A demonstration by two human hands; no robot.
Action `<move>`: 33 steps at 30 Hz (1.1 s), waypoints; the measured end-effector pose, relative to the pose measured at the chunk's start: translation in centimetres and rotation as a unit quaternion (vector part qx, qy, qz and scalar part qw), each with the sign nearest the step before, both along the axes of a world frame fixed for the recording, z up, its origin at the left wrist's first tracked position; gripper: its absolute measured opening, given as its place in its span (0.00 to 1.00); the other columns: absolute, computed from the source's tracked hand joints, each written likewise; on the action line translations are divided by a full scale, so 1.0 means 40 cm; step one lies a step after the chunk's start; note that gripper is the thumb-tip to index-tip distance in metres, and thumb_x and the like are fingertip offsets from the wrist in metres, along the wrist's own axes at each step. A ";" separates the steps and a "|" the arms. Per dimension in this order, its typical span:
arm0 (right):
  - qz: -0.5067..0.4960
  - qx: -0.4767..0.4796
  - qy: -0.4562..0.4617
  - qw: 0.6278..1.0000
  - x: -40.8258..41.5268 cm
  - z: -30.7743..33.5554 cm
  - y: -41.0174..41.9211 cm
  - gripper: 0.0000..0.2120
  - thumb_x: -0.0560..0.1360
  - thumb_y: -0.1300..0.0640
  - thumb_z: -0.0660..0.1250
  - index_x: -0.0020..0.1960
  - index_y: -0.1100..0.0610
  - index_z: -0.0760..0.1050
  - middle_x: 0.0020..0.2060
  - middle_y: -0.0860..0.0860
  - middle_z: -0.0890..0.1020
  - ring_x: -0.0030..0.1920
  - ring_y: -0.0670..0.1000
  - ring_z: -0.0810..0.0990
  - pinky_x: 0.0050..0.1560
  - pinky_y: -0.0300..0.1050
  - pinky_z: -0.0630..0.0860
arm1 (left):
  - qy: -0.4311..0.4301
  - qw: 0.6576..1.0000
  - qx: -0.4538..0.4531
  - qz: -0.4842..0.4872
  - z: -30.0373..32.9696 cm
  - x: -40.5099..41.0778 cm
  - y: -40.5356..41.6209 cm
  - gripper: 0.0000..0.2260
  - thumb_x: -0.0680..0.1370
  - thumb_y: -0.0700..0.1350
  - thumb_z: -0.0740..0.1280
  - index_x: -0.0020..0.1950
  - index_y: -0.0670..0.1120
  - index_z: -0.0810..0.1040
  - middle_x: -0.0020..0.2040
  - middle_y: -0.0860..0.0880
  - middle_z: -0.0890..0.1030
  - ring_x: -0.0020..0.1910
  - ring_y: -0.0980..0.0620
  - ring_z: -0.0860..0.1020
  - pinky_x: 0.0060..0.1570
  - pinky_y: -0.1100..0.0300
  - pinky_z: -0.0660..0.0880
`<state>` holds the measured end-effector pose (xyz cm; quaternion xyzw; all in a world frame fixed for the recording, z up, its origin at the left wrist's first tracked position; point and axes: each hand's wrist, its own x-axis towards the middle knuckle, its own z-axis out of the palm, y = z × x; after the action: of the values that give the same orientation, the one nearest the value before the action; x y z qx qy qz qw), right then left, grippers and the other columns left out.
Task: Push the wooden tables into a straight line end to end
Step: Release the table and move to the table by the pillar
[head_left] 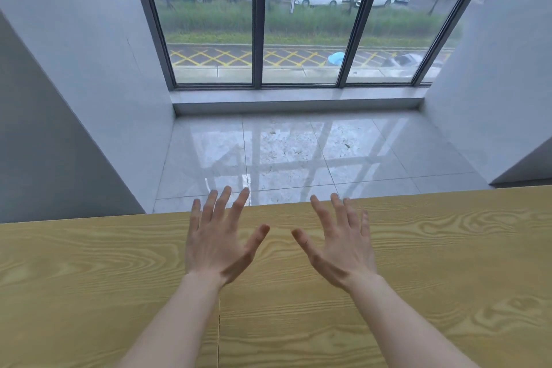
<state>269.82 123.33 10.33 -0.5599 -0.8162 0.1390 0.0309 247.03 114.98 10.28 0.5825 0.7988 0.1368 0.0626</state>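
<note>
Nearest the camera, two bare forearms reach forward over two wooden tables set end to end. The left table (89,278) and the right table (418,278) meet at a thin dark seam (219,331) that runs away from the viewer, and their far edges form one nearly continuous line. The left hand (216,243) is spread flat, fingers splayed, grasping nothing; its fingertips pass beyond the far edge of the tabletop. The right hand (339,243) is likewise spread wide and empty, over the right table. Whether the palms touch the wood cannot be told. Beyond the tables lies a glossy tiled floor (298,152), flanked by pale walls. Farther off, a dark-framed window (260,24) shows grass, yellow hatched road markings and parked cars. No readable writing appears anywhere.
</note>
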 end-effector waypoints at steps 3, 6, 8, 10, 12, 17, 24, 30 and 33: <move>0.014 0.006 0.001 1.000 0.018 0.073 -0.078 0.46 0.71 0.16 0.37 0.84 0.35 0.40 0.86 0.49 0.42 0.85 0.54 0.37 0.81 0.64 0.31 | 0.007 1.000 0.007 0.014 0.088 0.024 -0.095 0.40 0.74 0.79 0.39 0.84 0.62 0.47 0.86 0.52 0.52 0.85 0.49 0.45 0.82 0.45 0.36; 0.033 0.023 0.008 0.999 0.047 0.148 -0.159 0.47 0.70 0.15 0.35 0.84 0.35 0.39 0.86 0.49 0.42 0.85 0.55 0.37 0.82 0.65 0.33 | 0.012 0.999 0.028 0.035 0.174 0.057 -0.204 0.40 0.75 0.78 0.39 0.84 0.62 0.47 0.85 0.52 0.53 0.85 0.49 0.46 0.81 0.45 0.35; 0.044 0.035 0.018 0.998 0.072 0.196 -0.217 0.48 0.69 0.15 0.34 0.84 0.35 0.40 0.86 0.49 0.42 0.85 0.55 0.37 0.82 0.65 0.34 | 0.029 0.998 0.031 0.051 0.227 0.075 -0.284 0.40 0.74 0.79 0.38 0.83 0.62 0.47 0.85 0.52 0.53 0.85 0.49 0.46 0.82 0.45 0.36; 0.056 0.044 0.026 0.997 0.098 0.240 -0.279 0.48 0.68 0.15 0.32 0.84 0.35 0.40 0.86 0.50 0.42 0.85 0.55 0.37 0.82 0.64 0.33 | 0.044 0.996 0.036 0.068 0.277 0.092 -0.369 0.40 0.74 0.78 0.38 0.83 0.62 0.48 0.85 0.52 0.53 0.85 0.49 0.47 0.82 0.45 0.37; 0.065 0.050 0.031 0.996 0.120 0.283 -0.336 0.48 0.68 0.15 0.32 0.84 0.35 0.39 0.86 0.50 0.42 0.85 0.55 0.37 0.82 0.65 0.33 | 0.048 0.994 0.048 0.085 0.328 0.108 -0.449 0.40 0.75 0.78 0.39 0.83 0.62 0.50 0.85 0.51 0.55 0.85 0.48 0.48 0.82 0.44 0.38; 0.097 0.055 0.031 0.993 0.142 0.384 -0.476 0.49 0.67 0.15 0.32 0.83 0.35 0.38 0.86 0.50 0.41 0.85 0.56 0.37 0.81 0.66 0.33 | 0.060 0.990 0.065 0.113 0.438 0.149 -0.628 0.40 0.75 0.79 0.38 0.84 0.62 0.50 0.85 0.50 0.56 0.85 0.48 0.49 0.82 0.44 0.37; 0.140 0.074 0.035 0.987 0.080 0.495 -0.659 0.49 0.68 0.15 0.32 0.84 0.36 0.40 0.86 0.51 0.42 0.85 0.56 0.37 0.81 0.66 0.34 | 0.073 0.985 0.086 0.133 0.541 0.138 -0.824 0.39 0.75 0.78 0.40 0.83 0.62 0.50 0.85 0.50 0.55 0.85 0.47 0.49 0.81 0.44 0.37; 0.186 0.092 0.040 0.978 -0.080 0.544 -0.851 0.49 0.67 0.16 0.33 0.84 0.37 0.40 0.86 0.50 0.43 0.85 0.56 0.38 0.82 0.65 0.35 | 0.079 0.976 0.097 0.178 0.574 0.022 -1.062 0.40 0.74 0.78 0.40 0.83 0.62 0.51 0.84 0.50 0.58 0.84 0.47 0.52 0.82 0.45 0.37; 0.230 0.093 0.045 0.968 -0.227 0.561 -0.997 0.50 0.67 0.16 0.32 0.84 0.36 0.41 0.86 0.49 0.42 0.85 0.55 0.38 0.82 0.64 0.36 | 0.081 0.968 0.088 0.222 0.587 -0.090 -1.258 0.42 0.73 0.79 0.37 0.83 0.62 0.51 0.84 0.50 0.58 0.84 0.47 0.52 0.82 0.44 0.38</move>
<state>260.74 83.45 32.78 -0.3450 -0.9302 0.0906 0.0864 243.44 64.66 33.76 0.4028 0.8953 0.1699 -0.0860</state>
